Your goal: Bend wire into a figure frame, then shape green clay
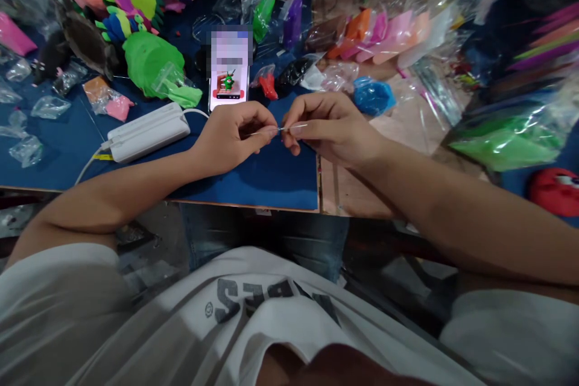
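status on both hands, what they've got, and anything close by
Left hand, right hand: fingertips pinching a thin piece, too small to identify. Phone just beyond left hand. White adapter left of phone.

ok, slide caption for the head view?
Over a blue tabletop, left hand and right hand pinch a tiny thin piece, near a phone showing a green figure.

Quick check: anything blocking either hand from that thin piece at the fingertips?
Nothing visible does. The left hand and right hand both pinch the thin piece directly; the phone lies just beyond the left hand, not between.
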`<action>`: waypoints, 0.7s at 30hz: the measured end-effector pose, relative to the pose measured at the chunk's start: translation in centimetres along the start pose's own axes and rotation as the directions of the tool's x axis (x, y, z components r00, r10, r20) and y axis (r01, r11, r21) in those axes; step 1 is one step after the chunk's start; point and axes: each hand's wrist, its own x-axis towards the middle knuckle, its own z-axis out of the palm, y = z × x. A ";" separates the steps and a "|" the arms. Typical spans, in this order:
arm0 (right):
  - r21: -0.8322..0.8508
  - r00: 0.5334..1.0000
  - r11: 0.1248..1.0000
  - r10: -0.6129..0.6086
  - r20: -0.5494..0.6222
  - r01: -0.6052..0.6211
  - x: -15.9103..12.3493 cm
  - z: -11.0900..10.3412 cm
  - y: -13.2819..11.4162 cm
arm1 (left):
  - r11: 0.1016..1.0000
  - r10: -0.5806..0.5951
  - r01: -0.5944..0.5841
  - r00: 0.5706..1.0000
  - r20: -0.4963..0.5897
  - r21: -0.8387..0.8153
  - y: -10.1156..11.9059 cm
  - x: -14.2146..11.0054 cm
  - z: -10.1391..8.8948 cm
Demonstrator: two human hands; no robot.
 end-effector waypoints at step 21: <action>0.310 0.900 0.937 0.012 0.435 -0.162 -0.5 1.8 -0.7 | 0.679 0.426 -0.530 0.848 0.316 0.507 -1.7 -0.9 -1.4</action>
